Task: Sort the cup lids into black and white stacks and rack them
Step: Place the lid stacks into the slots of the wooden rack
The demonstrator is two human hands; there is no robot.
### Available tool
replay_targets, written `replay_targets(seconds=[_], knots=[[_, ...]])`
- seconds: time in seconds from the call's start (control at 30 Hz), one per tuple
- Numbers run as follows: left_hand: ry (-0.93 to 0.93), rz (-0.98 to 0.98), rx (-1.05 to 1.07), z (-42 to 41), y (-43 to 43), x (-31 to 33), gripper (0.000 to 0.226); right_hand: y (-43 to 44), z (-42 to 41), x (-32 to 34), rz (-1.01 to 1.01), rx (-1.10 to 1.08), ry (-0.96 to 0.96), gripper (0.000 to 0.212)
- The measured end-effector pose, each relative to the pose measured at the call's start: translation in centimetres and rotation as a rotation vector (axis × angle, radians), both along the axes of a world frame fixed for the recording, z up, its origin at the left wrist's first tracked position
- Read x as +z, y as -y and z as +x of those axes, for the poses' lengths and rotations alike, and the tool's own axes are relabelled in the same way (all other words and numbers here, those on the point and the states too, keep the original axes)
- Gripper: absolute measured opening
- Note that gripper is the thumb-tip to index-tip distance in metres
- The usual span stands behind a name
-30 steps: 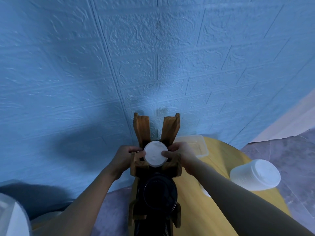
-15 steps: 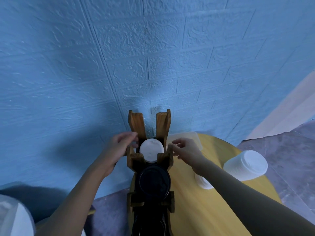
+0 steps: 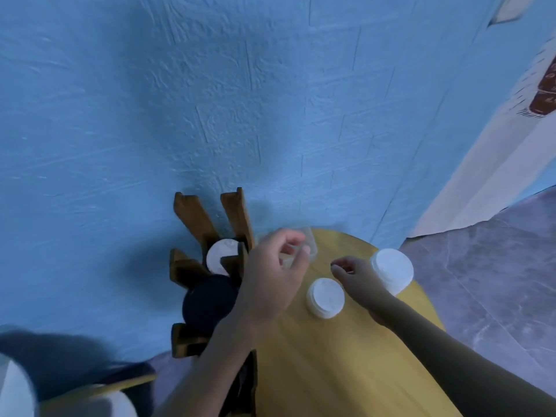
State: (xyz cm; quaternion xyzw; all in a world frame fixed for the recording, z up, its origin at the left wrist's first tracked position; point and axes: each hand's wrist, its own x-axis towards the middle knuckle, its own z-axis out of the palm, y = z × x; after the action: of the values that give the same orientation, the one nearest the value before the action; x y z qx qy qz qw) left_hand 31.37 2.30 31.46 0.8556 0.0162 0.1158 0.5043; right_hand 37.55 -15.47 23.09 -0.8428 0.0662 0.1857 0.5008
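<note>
White lid stack (image 3: pixel 325 297), set on the desk (image 3: pixel 331 371) just beside the right hand (image 3: pixel 356 275); fingers of that and the left hand (image 3: pixel 270 281) loosely curled, nothing held; judged liable to be toppled or scattered if clipped in a hurried reach.

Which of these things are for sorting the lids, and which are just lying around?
For the job:
rack
racked white lids
black lids
near white stack
far white stack

Just lying about:
clear tub
table
</note>
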Motion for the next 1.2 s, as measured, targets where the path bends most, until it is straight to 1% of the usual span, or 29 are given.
replay_targets(seconds=[0.07, 0.13, 0.2, 0.3, 0.4, 0.5, 0.57, 0.7, 0.87, 1.0, 1.07, 1.13, 1.2], knots=[[-0.094, -0.028, -0.001, 0.7, 2.2, -2.3, 0.011, 1.6, -0.5, -1.1, -0.021, -0.005, -0.030, 0.020], [-0.224, -0.047, 0.030, 1.7, 3.7, -5.9, 0.016, 2.9, -1.0, -2.7, -0.023, -0.013, -0.083, 0.023], [-0.385, -0.059, 0.078, 2.2, 4.8, -9.9, 0.027, 3.7, -1.5, -4.2, -0.019, -0.020, -0.159, 0.028], [-0.623, -0.084, 0.153, 2.1, 5.9, -14.4, 0.050, 4.0, -2.1, -6.1, 0.004, -0.025, -0.264, 0.042], [-0.719, -0.110, 0.188, 2.6, 6.6, -16.8, 0.063, 3.9, -2.0, -7.5, 0.029, -0.037, -0.325, 0.052], [-0.758, -0.188, 0.194, 3.8, 6.9, -18.3, 0.064, 3.9, -1.5, -9.2, 0.058, -0.057, -0.332, 0.066], [-0.768, -0.220, 0.191, 4.4, 7.0, -19.2, 0.059, 3.8, -1.1, -10.2, 0.086, -0.050, -0.322, 0.070], [-0.752, -0.263, 0.226, 4.6, 7.3, -20.4, 0.046, 3.3, -0.6, -11.4, 0.155, -0.035, -0.308, 0.067], [-0.754, -0.378, 0.314, 4.3, 6.9, -21.2, 0.038, 3.2, -0.1, -12.2, 0.220, -0.137, -0.336, 0.065], [-0.637, -0.388, 0.361, 4.0, 6.5, -19.6, 0.028, 3.0, -0.4, -10.8, 0.222, -0.115, -0.267, 0.050], [-0.573, -0.444, 0.358, 4.0, 6.4, -18.0, 0.022, 3.0, -0.4, -9.4, 0.244, -0.118, -0.189, 0.046], [-0.513, -0.500, 0.358, 3.8, 6.4, -15.9, 0.022, 3.1, -0.3, -7.4, 0.272, -0.124, -0.120, 0.043], [-0.426, -0.491, 0.344, 3.6, 6.4, -13.3, 0.022, 3.1, -0.3, -4.7, 0.295, -0.128, -0.064, 0.039]])
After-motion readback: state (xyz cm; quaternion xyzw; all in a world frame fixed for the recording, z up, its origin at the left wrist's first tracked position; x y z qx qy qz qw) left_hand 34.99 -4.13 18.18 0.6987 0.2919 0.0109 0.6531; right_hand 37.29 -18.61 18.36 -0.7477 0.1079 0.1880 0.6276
